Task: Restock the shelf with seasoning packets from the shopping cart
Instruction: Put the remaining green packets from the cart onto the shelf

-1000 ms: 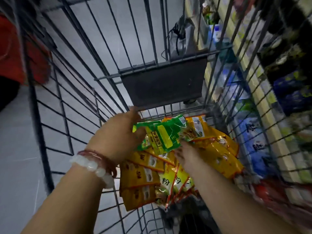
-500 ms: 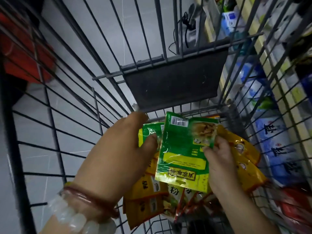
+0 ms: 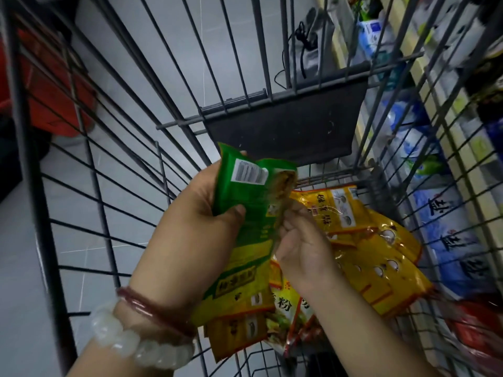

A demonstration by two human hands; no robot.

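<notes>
Green seasoning packets (image 3: 245, 227) gripped in left hand (image 3: 190, 229), right hand (image 3: 302, 246) fingers pinching edge, over yellow pkts (image 3: 381, 254) in cart (image 3: 109, 186)

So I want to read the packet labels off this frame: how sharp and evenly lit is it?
Head view: dim, bluish light; the green packet in the left hand is smeared along its right edge by the right hand, though its barcode patch stays fairly crisp; large characters on the yellow packets are legible, small print is not; cart wires bow with wide-angle distortion; shelf goods at right are soft.
</notes>
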